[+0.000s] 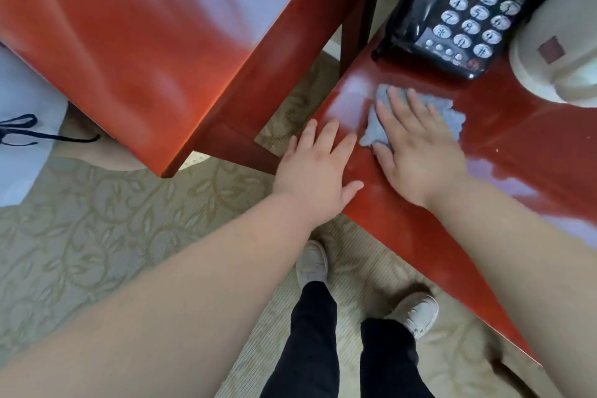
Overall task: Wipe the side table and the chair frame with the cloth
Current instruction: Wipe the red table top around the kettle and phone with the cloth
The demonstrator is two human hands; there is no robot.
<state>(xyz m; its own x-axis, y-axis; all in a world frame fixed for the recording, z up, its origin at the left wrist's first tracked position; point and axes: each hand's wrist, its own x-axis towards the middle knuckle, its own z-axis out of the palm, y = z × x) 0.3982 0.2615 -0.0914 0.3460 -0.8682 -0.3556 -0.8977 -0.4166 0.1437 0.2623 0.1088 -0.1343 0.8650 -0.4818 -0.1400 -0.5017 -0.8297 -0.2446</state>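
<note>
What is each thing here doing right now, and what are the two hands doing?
right hand, fingers straight, pressing on the cloth.
cloth, crumpled, lying on the side table.
left hand, fingers straight, resting on the side table's edge.
phone, standing on the side table, handset in place.
chair, touched by neither hand.

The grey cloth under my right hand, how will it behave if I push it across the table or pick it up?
Likely floppy: the cloth lies bunched in soft folds under the flat right hand, so it would droop when lifted. It probably slides easily, since the side table looks glossy. It may bunch when pushed.
</note>
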